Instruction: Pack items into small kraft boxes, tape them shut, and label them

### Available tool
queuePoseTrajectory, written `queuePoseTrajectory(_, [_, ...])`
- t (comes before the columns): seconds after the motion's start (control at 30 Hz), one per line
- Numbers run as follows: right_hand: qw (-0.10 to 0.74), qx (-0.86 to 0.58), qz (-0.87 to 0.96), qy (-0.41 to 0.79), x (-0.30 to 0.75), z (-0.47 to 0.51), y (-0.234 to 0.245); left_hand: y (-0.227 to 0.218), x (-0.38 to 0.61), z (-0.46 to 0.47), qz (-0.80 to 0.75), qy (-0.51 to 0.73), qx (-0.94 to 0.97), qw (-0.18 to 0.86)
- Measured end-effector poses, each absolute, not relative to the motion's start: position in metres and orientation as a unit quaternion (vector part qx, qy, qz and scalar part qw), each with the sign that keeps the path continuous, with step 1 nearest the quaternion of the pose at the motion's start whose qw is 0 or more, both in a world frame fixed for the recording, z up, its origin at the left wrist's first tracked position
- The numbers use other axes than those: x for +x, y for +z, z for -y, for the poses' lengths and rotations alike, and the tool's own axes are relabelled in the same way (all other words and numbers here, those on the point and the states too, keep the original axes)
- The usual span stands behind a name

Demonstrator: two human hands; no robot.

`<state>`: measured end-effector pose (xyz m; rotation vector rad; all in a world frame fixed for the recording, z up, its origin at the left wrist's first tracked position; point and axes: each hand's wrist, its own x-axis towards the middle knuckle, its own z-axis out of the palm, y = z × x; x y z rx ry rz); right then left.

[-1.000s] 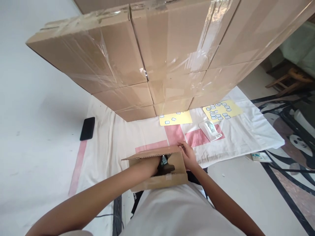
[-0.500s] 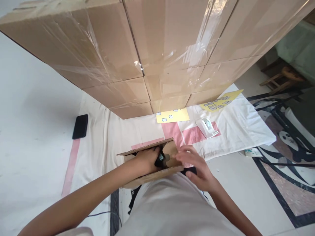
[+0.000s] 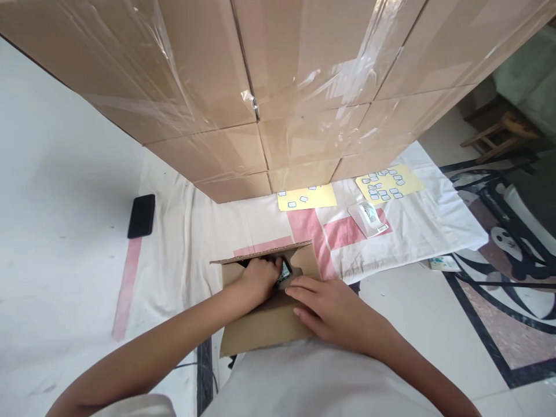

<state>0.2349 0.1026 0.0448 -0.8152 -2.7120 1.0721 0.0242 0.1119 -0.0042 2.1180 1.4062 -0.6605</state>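
Note:
An open cardboard box point(image 3: 264, 336) sits against my white shirt, at the table's near edge, its near flap folded out toward me. My left hand point(image 3: 259, 279) reaches down inside, fingers curled round a small dark item with a printed label point(image 3: 284, 271). Most of that item is hidden by the hand and box walls. At the box's right end, my right hand point(image 3: 325, 301) lies over the near edge and flap. Its fingers are stretched out and a little apart, with the tips reaching over the opening.
Taped cardboard boxes point(image 3: 304, 133) form a tall stack behind. A black phone point(image 3: 141, 216) lies on the left. Yellow sticker sheets point(image 3: 388, 184) and a curled white label sheet point(image 3: 369, 219) rest on the cloth point(image 3: 208, 231). A wooden stool point(image 3: 499, 136) stands at far right.
My right hand has come left and down onto the box's near edge. The near flap now lies folded outward. My left hand stays inside with the dark item.

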Motion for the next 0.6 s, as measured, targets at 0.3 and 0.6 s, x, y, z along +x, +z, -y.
queuePoseTrajectory(0.3, [0.279,-0.199,0.867,0.362,0.249,-0.11,0.023,0.005,0.003,-0.115,-0.454,-0.176,0.833,0.261])
queuePoseTrajectory(0.6, [0.347,-0.195,0.801,0.447,0.248,-0.11,0.01,-0.011,0.001,-0.115,-0.481,-0.118,0.823,0.28])
